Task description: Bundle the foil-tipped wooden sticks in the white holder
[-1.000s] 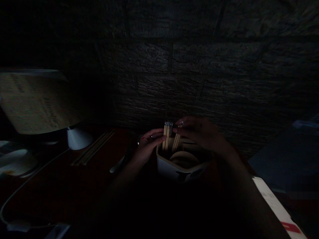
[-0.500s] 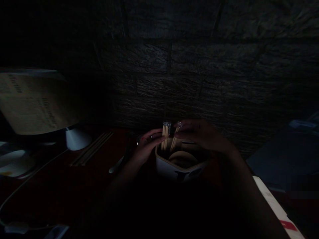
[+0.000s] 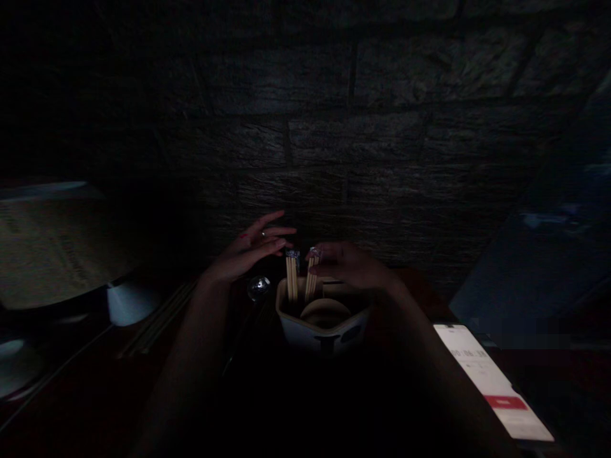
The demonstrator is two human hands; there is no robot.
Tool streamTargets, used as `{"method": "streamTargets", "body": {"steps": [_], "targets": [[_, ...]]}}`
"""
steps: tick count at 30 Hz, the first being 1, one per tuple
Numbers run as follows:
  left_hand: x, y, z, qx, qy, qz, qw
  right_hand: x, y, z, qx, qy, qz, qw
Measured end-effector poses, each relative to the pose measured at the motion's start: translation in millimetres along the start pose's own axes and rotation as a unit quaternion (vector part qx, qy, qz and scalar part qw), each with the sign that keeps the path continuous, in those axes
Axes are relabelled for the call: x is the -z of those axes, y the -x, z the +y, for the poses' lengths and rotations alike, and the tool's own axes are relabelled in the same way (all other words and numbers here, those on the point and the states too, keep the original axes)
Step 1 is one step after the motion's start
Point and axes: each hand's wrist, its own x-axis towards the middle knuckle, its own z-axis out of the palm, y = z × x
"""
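The scene is very dark. A white holder (image 3: 324, 334) stands on the table before a brick wall, with wooden chopsticks (image 3: 292, 280) upright in it. My right hand (image 3: 351, 266) is closed, pinching the top of one pair of chopsticks (image 3: 312, 280) in the holder. Raised just left of the chopstick tops, my left hand (image 3: 252, 248) has its fingers stretched out and apart and holds nothing. It wears a ring. A round shiny object (image 3: 258, 287) sits below the left hand, beside the holder.
A tilted printed card on a white stand (image 3: 125, 303) is at the left, with more chopsticks (image 3: 157, 321) lying flat beside it. A white card with a red patch (image 3: 491, 378) lies at the right. Dark brick wall (image 3: 363, 146) behind.
My left hand has let go of the chopsticks and lifted up and to the left, fingers spread. The right hand still pinches its pair. The view has shifted upward and to the right.
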Motion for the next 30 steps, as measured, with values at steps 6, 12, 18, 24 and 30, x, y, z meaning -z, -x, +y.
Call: {"method": "streamTargets", "body": {"steps": [6, 12, 18, 24, 30], "targets": [[-4.2, 2, 13, 0.065, -0.108, -0.006, 0.992, 2, 1, 4, 0.018, 0.033, 0.011, 0.999], [0.1, 7, 7, 0.075, -0.105, -0.043, 0.991, 2, 1, -3, 0.01, 0.034, 0.014, 0.999], [-0.5, 4, -4, 0.07, -0.098, -0.06, 0.991, -2, -1, -4, 0.012, -0.034, 0.033, 0.999], [-2.5, 2, -3, 0.068, -0.117, -0.078, 0.988, -6, -2, -8, 0.017, 0.01, 0.042, 0.999], [-2.8, 3, -6, 0.068, -0.131, -0.09, 0.985, -3, -2, -9, 0.032, 0.034, 0.079, 0.996]]}}
